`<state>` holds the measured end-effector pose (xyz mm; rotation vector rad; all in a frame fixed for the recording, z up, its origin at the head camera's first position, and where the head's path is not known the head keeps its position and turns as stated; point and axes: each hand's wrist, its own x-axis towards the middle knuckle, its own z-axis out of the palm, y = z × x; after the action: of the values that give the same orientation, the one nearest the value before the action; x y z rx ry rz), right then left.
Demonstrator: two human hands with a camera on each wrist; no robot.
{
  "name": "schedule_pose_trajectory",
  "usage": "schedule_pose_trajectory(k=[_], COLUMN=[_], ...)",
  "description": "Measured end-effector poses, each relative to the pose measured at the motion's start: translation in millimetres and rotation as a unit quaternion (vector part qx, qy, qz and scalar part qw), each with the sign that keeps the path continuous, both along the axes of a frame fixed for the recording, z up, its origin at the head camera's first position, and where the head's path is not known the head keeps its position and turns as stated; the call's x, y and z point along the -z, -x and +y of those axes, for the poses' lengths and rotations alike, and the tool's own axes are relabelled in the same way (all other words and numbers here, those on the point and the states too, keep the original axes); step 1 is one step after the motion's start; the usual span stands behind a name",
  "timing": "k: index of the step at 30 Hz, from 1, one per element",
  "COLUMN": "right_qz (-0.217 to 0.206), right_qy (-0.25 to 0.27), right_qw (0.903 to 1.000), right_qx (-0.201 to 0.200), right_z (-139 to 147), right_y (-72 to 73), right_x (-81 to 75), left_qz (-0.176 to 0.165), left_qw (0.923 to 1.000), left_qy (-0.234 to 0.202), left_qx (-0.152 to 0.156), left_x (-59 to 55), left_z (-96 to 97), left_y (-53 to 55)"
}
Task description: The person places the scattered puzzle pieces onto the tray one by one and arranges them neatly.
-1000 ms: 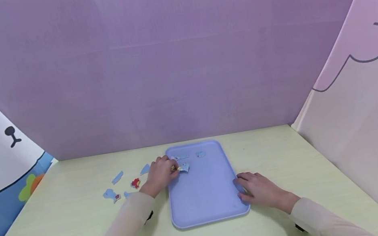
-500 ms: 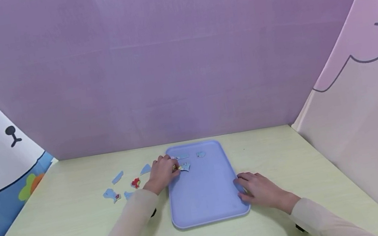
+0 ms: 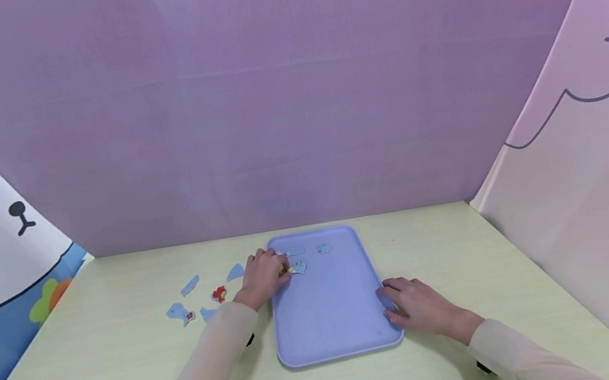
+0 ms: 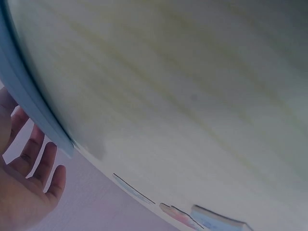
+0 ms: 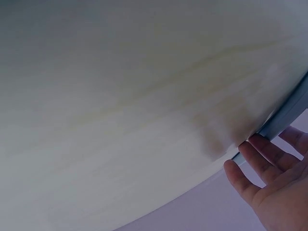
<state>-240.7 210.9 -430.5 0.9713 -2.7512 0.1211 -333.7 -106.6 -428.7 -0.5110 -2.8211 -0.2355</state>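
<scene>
A lilac tray (image 3: 335,317) lies on the table with a few blue-patterned jigsaw pieces near its far end. My left hand (image 3: 263,277) reaches over the tray's left rim, thumb and fingertips around a partly hidden piece with yellow on it. Right by the thumb lies a blue and yellow puzzle piece (image 3: 299,268). Behind it are a flat blue piece (image 3: 293,252) and, farther right, another blue piece (image 3: 323,249). My right hand (image 3: 419,305) rests at the tray's right rim, its fingers relaxed. In the left wrist view the thumb and index finger are out of sight.
Loose puzzle pieces lie on the table left of the tray: a red one (image 3: 218,294), a large blue one (image 3: 180,312), a blue strip (image 3: 190,285) and others. A purple panel (image 3: 305,117) stands behind the table (image 3: 454,240), with patterned cloths on both sides.
The blue and yellow piece by my left thumb has turned slightly and shifted a little; the left hand moved slightly right with it. The right hand and the tray have stayed in place.
</scene>
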Motion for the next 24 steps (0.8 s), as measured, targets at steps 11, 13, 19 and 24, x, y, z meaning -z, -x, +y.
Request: schedule_pose_trajectory(k=[11, 13, 19, 24], right_qz=[0.007, 0.005, 0.000, -0.001], right_qy=[-0.001, -0.001, 0.002, 0.000], right_qw=[1.0000, 1.0000, 1.0000, 1.0000], right_qx=[-0.002, -0.002, -0.001, 0.000], right_z=[0, -1, 0, 0], right_y=[0.1, -0.2, -0.9, -1.1], right_x=[-1.8, -2.0, -2.1, -1.1], left_qz=[-0.012, -0.010, 0.011, 0.008], left_qw=[0.9999, 0.9999, 0.9996, 0.9995], left_qy=[0.002, -0.002, -0.020, -0.026], left_qx=[-0.002, 0.002, 0.018, 0.018], left_x=[-3.8, -5.4, -10.6, -13.2], left_z=[-1.2, -2.4, -12.2, -27.3], left_y=[-2.9, -3.6, -4.5, -5.0])
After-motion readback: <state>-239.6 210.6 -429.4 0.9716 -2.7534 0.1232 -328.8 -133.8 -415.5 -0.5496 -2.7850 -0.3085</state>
